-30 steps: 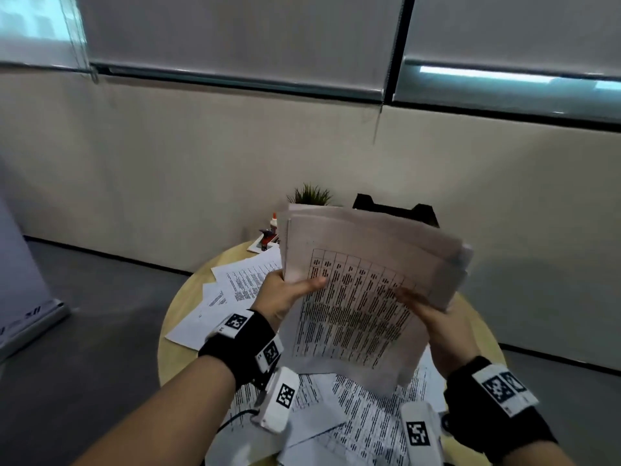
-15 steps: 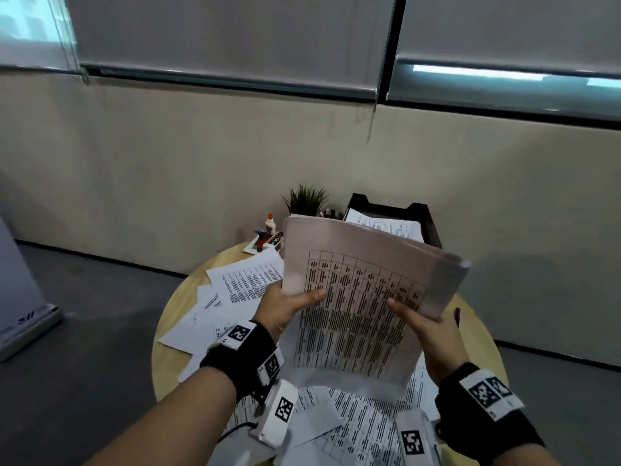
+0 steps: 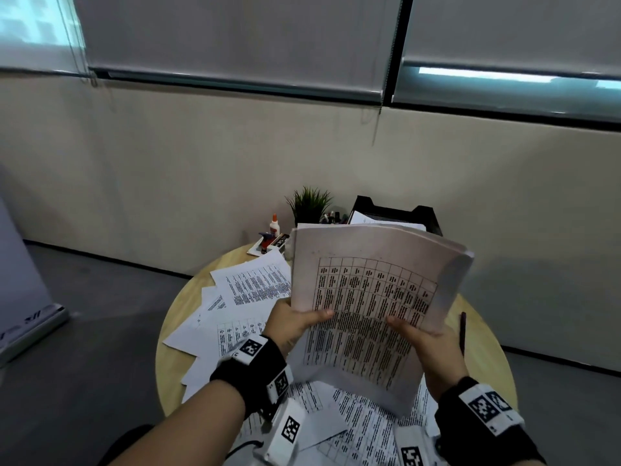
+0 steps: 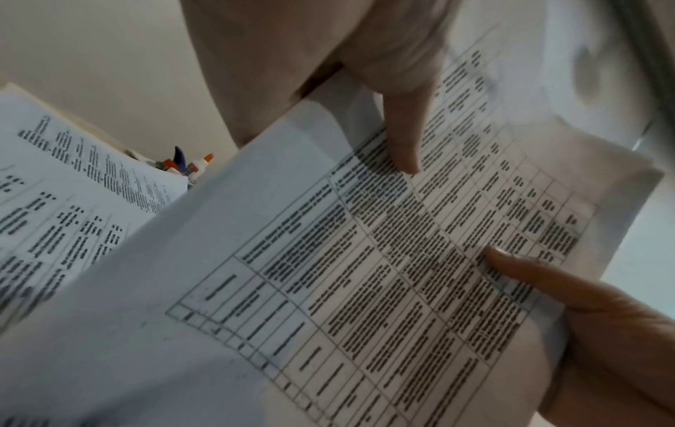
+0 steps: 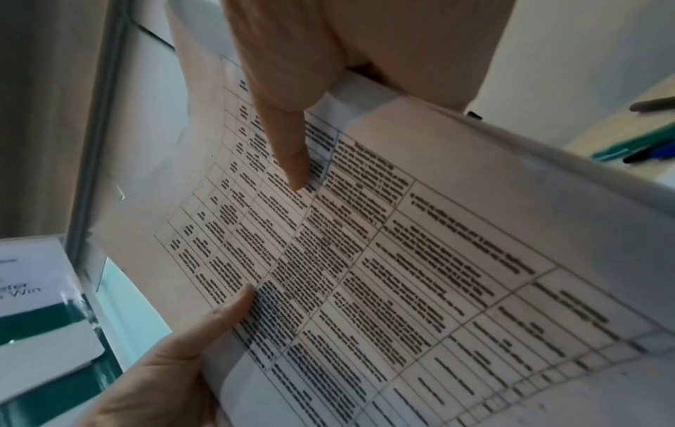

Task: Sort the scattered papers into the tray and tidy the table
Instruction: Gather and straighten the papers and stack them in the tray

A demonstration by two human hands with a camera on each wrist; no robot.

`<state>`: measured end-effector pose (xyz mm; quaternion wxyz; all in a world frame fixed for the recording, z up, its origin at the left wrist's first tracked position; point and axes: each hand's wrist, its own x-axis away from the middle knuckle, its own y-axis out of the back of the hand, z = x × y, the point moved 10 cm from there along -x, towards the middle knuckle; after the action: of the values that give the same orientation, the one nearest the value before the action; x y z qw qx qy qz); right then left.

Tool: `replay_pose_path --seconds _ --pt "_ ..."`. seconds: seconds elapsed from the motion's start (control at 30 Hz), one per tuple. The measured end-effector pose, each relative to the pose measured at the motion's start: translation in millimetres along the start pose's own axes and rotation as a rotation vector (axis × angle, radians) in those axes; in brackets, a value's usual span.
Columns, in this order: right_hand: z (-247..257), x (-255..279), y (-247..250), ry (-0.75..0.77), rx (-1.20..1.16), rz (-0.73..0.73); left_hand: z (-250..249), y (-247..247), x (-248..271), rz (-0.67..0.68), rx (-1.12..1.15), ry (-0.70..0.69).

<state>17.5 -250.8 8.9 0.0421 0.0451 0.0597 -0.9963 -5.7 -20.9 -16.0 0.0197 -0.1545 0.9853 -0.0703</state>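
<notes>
Two hands, my left hand (image 3: 295,326) and right hand (image 3: 428,348), pinch the paper stack (image 3: 366,307) mid-frame, before the tray (image 3: 396,211); its fanned far edge may spill sheets onto the worktop (image 3: 174,334).

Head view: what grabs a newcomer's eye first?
The thick stack of papers held up centre frame, the left hand and right hand each pinching a lower edge with a thumb on the printed table. Next, the loose sheets strewn over the round wooden table below. Behind the stack, the black tray stands at the table's far edge, beside a small plant.
</notes>
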Motion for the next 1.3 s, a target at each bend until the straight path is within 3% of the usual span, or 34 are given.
replay_pose_path --seconds 0.17,0.4,0.63,0.8,0.97,1.13,1.3 --pt "23 3 3 0.089 -0.043 0.009 -20 -2 2 -0.01 0.014 -0.084" --pt "-58 24 19 -0.212 0.101 -0.088 59 4 26 0.028 -0.214 0.169" --pt "-35 30 20 -0.17 0.135 -0.041 27 -3 30 0.135 -0.346 0.069" --pt "-55 48 30 -0.314 0.065 -0.084 47 10 47 0.192 -0.423 0.1" --pt "-100 57 54 -0.436 0.074 -0.202 100 75 42 0.004 -0.73 0.232" --pt "-103 57 60 -0.453 0.116 -0.238 116 125 33 -0.116 -1.107 0.398" --pt "-102 50 71 -0.483 0.16 -0.28 131 150 35 -0.121 -1.244 0.659"
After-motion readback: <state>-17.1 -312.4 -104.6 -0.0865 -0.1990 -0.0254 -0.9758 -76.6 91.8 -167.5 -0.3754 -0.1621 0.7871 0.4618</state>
